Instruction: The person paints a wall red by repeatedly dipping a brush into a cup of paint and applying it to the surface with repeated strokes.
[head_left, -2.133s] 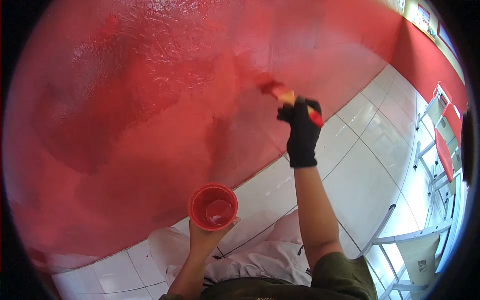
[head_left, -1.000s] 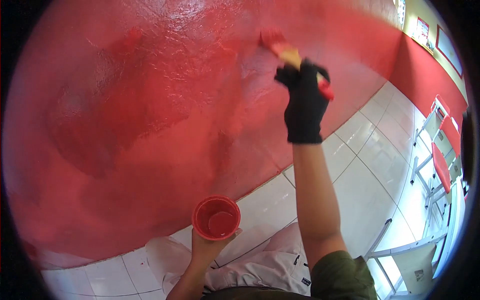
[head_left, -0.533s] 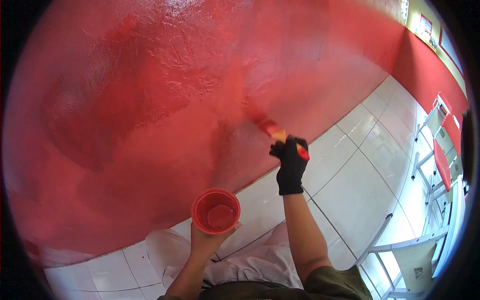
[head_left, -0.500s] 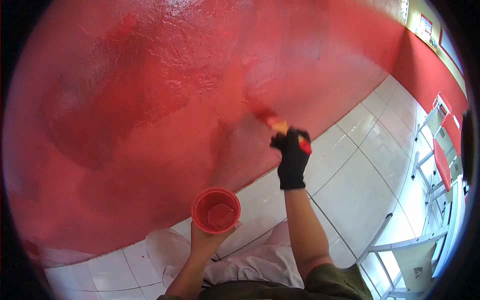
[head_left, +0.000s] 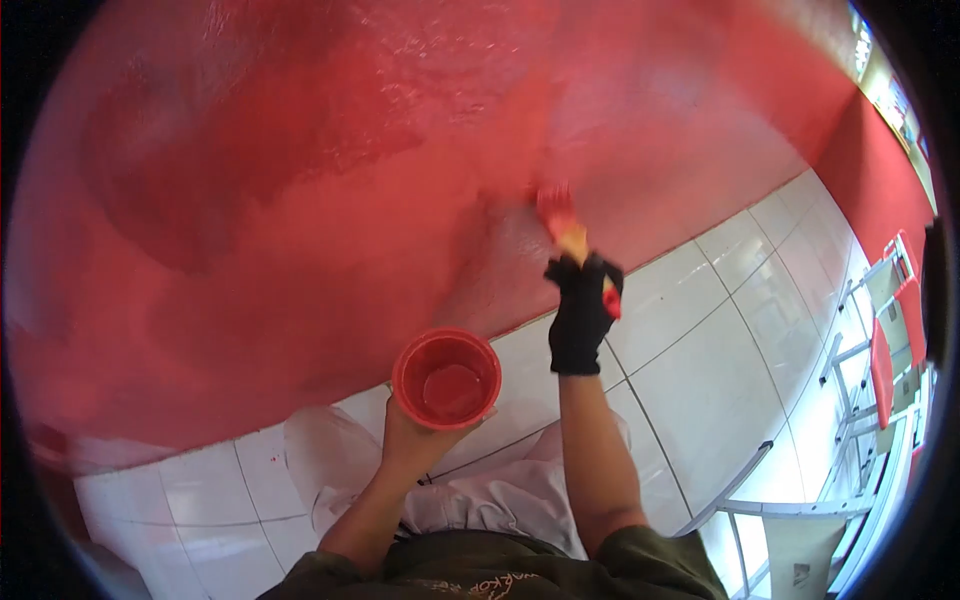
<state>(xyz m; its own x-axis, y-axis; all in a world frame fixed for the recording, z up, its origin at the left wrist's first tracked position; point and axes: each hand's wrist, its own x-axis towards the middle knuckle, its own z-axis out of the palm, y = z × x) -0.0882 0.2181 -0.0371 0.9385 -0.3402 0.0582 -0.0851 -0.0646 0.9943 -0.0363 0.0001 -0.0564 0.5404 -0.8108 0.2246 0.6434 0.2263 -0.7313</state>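
Note:
In my left hand point(head_left: 425, 440), bare, is a red cup point(head_left: 447, 420) with red paint point(head_left: 452, 392) at its bottom; the fingers wrap its underside and right side. My right hand point(head_left: 582, 310), in a black glove, grips a paintbrush point(head_left: 572, 240) by its yellowish handle, whose red end shows beside the glove. Red paint coats the bristles, which point up at the wall point(head_left: 330, 230) and overlap its lower part in this view. Wet, glossy red patches and duller streaks cover that wall.
White floor tiles point(head_left: 700, 370) run along the wall's base. Metal-framed chairs with red parts point(head_left: 882, 370) stand at the right, with a metal frame point(head_left: 800, 508) nearer me. Another red wall point(head_left: 880, 170) rises at the far right. My light trousers point(head_left: 480, 505) show below the cup.
The brush has swung from pointing up-left to nearly upright, its bristles shifting right along the wall. The cup has risen slightly in view, and the camera view has shifted.

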